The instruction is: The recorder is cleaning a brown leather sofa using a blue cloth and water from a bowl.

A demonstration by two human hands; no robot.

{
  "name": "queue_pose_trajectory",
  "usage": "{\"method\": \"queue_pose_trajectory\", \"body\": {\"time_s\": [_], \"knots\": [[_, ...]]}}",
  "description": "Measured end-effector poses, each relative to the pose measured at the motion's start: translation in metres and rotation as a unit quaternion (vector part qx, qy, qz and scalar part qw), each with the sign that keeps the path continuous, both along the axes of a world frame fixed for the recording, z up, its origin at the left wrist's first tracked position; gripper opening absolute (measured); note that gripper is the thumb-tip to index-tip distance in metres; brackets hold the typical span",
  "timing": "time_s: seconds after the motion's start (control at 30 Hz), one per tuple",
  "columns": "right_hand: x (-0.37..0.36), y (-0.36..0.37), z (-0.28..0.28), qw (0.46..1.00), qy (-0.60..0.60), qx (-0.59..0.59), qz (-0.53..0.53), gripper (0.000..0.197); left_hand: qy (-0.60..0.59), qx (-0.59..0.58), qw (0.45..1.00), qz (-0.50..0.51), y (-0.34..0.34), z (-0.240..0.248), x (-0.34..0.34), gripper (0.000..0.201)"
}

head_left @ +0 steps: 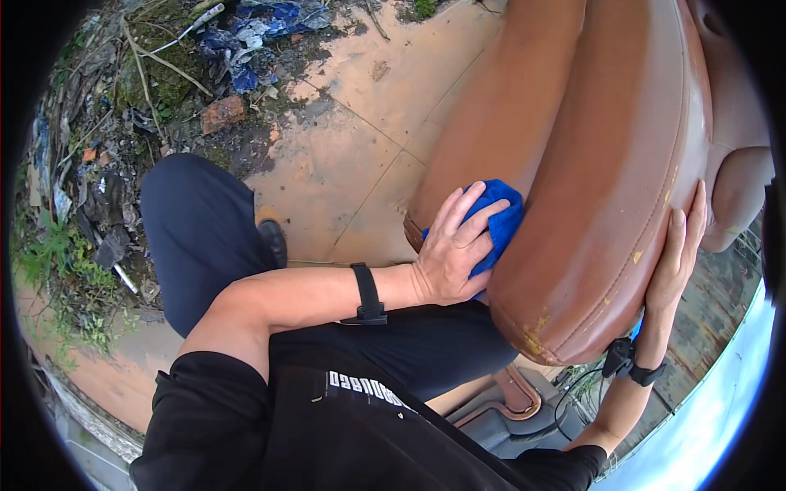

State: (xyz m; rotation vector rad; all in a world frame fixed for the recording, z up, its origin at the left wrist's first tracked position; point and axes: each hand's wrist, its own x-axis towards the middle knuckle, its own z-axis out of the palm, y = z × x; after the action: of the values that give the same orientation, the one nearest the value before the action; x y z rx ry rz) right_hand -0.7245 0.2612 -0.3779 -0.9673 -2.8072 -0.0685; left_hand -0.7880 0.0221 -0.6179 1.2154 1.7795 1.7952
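A large padded seat (606, 188) in brown leather, with a deep groove between its rolls, stands tilted before me. Its seam and lower corner show worn yellowish patches. My left hand (458, 252) presses a blue cloth (503, 219) against the leather at the groove. The fingers are spread over the cloth and grip it, hiding part of it. On the seat's right side lies my right hand (679, 245), fingers stretched along the leather and holding nothing. A black strap circles each wrist, and the right one carries a small dark device.
Reddish tiles (352, 164) form the ground. Along the left lies a heap of soil, twigs, plants and litter, with a broken brick (223, 114) and blue plastic scraps (246, 49). A grey and brown upholstered piece (516, 409) is below the seat. My bent knee (196, 229) is at left.
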Motion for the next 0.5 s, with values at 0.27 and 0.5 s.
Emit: {"method": "queue_pose_trajectory", "body": {"time_s": [0.27, 0.5], "knots": [[0.007, -0.007, 0.002, 0.999, 0.019, -0.036, -0.030, 0.060, -0.003, 0.034, 0.999, 0.036, 0.045, -0.003, -0.027, 0.033], [0.005, -0.010, -0.001, 0.999, 0.017, -0.028, -0.037, 0.061, 0.024, 0.064, 0.991, 0.115, 0.156, -0.017, -0.096, 0.037]]}}
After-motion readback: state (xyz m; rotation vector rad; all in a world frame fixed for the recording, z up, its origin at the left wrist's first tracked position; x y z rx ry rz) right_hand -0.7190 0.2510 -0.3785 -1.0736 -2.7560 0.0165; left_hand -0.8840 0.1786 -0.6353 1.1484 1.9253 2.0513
